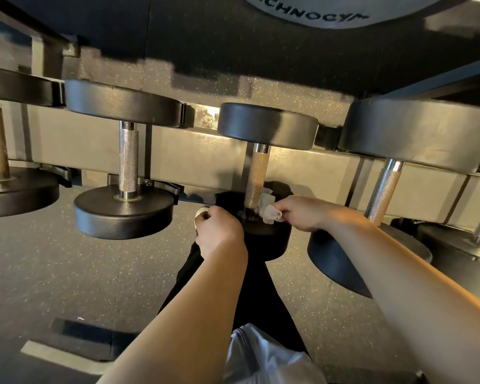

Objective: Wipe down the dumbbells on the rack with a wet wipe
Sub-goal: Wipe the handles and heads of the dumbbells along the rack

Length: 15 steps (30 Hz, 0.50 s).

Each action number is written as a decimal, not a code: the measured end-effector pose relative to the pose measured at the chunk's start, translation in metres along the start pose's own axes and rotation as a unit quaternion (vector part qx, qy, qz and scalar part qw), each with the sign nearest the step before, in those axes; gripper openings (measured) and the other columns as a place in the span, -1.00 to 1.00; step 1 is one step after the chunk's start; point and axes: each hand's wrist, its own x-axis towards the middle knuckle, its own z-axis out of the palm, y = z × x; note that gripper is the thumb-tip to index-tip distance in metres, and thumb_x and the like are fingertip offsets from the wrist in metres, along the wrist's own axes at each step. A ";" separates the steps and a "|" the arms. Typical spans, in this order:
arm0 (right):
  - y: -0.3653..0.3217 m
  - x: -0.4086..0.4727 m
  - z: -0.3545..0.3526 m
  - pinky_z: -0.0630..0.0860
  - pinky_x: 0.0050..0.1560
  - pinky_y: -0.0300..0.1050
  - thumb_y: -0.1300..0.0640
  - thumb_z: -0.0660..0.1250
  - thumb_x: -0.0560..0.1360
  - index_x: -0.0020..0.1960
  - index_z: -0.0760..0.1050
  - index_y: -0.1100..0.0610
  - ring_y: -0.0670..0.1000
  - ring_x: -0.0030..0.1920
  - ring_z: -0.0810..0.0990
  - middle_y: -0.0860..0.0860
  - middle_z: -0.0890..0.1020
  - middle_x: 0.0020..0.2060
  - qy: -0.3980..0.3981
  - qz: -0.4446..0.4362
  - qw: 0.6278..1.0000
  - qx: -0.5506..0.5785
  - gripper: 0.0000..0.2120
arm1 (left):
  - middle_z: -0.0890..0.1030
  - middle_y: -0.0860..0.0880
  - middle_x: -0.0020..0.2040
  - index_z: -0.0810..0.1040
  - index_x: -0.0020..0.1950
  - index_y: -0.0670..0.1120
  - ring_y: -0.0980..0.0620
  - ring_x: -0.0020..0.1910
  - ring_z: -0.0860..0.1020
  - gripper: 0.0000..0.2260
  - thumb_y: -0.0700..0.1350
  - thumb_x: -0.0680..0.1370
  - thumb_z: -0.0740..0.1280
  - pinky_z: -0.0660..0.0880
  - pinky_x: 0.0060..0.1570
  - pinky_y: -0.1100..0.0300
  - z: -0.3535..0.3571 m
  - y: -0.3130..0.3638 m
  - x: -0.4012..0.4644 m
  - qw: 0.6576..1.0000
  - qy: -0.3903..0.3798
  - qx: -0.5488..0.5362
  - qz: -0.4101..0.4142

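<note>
Right hand (pixel 302 214) pinching crumpled white wipe (pixel 270 213) against base of knurled handle (pixel 257 180) on middle dumbbell (pixel 261 217), resting on rack (pixel 288 167). Left hand (pixel 219 234) curled at near weight's left edge; contents unclear. More dumbbells either side.

The single head-worn view looks forward and steeply down from close in, under the upper shelf of a dark metal rack (pixel 261 65) onto a row of black round-headed dumbbells with knurled steel handles (pixel 124 162) and speckled grey rubber flooring (pixel 67 273).
</note>
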 end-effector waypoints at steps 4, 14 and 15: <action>0.003 0.017 -0.003 0.29 -0.18 -0.19 0.28 0.18 0.55 -0.02 0.51 0.13 -0.02 -0.16 0.41 0.03 0.50 -0.16 -0.012 0.031 0.994 0.103 -0.84 | 0.52 -0.15 0.25 0.44 0.36 0.02 -0.20 0.18 0.48 -0.61 0.06 0.59 0.04 0.39 0.28 -0.08 0.000 0.002 0.001 1.000 -0.003 -0.003 -0.009; 0.003 0.027 0.003 0.32 -0.12 -0.15 0.29 0.20 0.54 -0.21 0.49 0.04 0.00 -0.16 0.44 0.00 0.52 -0.23 0.010 0.023 0.984 0.175 -0.77 | 0.55 -0.11 0.14 0.50 0.29 0.02 -0.16 0.09 0.50 -0.64 0.03 0.58 0.07 0.43 0.25 -0.08 0.001 0.002 0.005 0.999 -0.004 -0.027 -0.018; 0.005 0.021 0.004 0.33 -0.11 -0.16 0.29 0.18 0.55 -0.19 0.50 0.04 0.00 -0.13 0.45 -0.01 0.53 -0.21 0.001 0.014 0.989 0.146 -0.75 | 0.56 -0.11 0.12 0.50 0.28 0.01 -0.16 0.08 0.50 -0.64 0.02 0.58 0.07 0.43 0.24 -0.08 0.001 0.002 0.006 0.999 -0.005 -0.031 -0.017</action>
